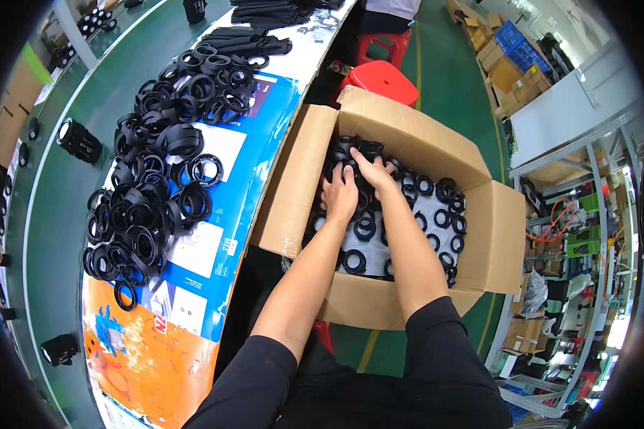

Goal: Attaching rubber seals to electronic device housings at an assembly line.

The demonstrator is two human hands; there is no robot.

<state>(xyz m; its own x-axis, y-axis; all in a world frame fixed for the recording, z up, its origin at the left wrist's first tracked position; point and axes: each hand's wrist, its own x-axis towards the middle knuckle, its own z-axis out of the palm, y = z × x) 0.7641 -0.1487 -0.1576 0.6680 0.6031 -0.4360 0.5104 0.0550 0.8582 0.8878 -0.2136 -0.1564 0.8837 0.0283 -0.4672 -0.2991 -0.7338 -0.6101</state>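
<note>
Both my arms reach into an open cardboard box (426, 139) to the right of the table. My left hand (341, 191) and my right hand (373, 171) sit close together in its far left part. Their fingers curl round a cluster of black plastic rings (349, 145), partly hidden under the hands. Single black rings (354, 262) lie spread over a translucent plastic sheet (379, 254) within the box. A large heap of similar black rings (150, 207) covers the left table.
The long table (225, 272) has printed blue and orange sheets on it, with black strips (247, 43) at its far end. A red stool (383, 82) stands behind the box. Metal shelving (594, 214) is at the right. A green conveyor (50, 236) runs along the left, carrying black cylinders (79, 141).
</note>
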